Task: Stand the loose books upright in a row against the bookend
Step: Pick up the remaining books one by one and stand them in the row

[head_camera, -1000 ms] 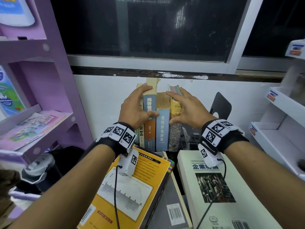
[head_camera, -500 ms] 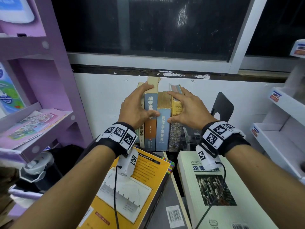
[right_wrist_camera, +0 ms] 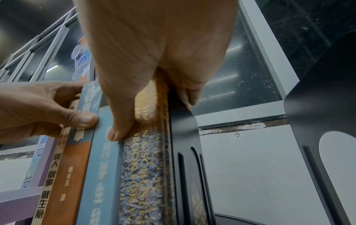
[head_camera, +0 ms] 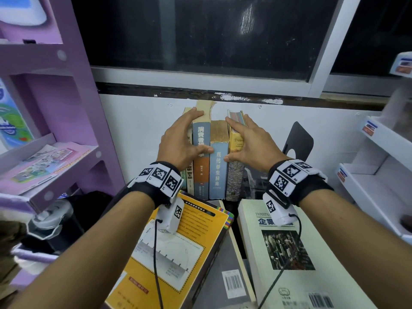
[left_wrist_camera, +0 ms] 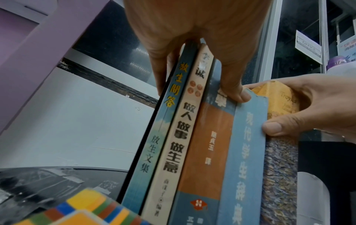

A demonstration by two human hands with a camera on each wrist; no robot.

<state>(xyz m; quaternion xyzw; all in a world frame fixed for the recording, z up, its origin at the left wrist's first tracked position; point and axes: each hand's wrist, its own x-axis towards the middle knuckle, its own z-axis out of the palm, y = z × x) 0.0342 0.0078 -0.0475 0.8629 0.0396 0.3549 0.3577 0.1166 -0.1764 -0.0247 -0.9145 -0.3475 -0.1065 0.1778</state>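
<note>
Several books stand upright in a row against the white wall. My left hand (head_camera: pixel 188 139) grips the left end: the thumb lies on the blue-and-orange spine (head_camera: pixel 200 172) and the fingers reach round the thin teal book (left_wrist_camera: pixel 154 144) and cream book (left_wrist_camera: pixel 179 137). My right hand (head_camera: pixel 244 142) holds the mottled yellow-topped book (head_camera: pixel 235 181), thumb beside the light blue book (head_camera: pixel 217 175). A black bookend (right_wrist_camera: pixel 186 159) stands flat against that book's right side. Lying flat in front are a yellow book (head_camera: pixel 178 253), a grey book (head_camera: pixel 227 275) and a pale green book (head_camera: pixel 289 253).
A second black bookend (head_camera: pixel 297 141) stands apart to the right of the row. A purple shelf unit (head_camera: pixel 55 130) with leaflets fills the left. White shelves (head_camera: pixel 374 175) stand at the right. A dark window (head_camera: pixel 200 34) runs above the wall.
Both hands keep their hold on the row, and the books stay where they were. Only the view has shifted slightly.
</note>
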